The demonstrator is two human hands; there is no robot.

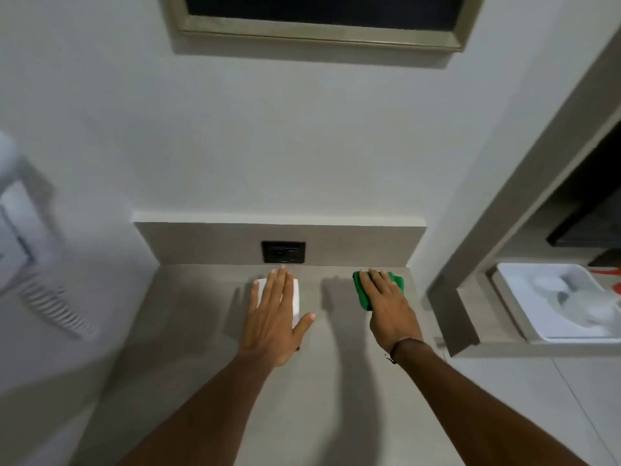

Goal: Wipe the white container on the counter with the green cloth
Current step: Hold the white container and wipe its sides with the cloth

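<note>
The white container (296, 299) is a small rectangular box on the grey counter (188, 317), near the back wall. My left hand (275, 314) lies flat on top of it, fingers spread, and hides most of the lid. To the right, the green cloth (362, 294) lies bunched on the counter. My right hand (389, 304) rests palm down on the cloth with its fingers stretched over it. Roughly a hand's width of bare counter separates the container from the cloth.
A black wall socket (283, 252) sits in the low backsplash just behind the container. A grey partition (477, 250) bounds the counter on the right. Beyond it a white tray (514, 290) holds pale dishes. A white appliance (23, 230) hangs at the left.
</note>
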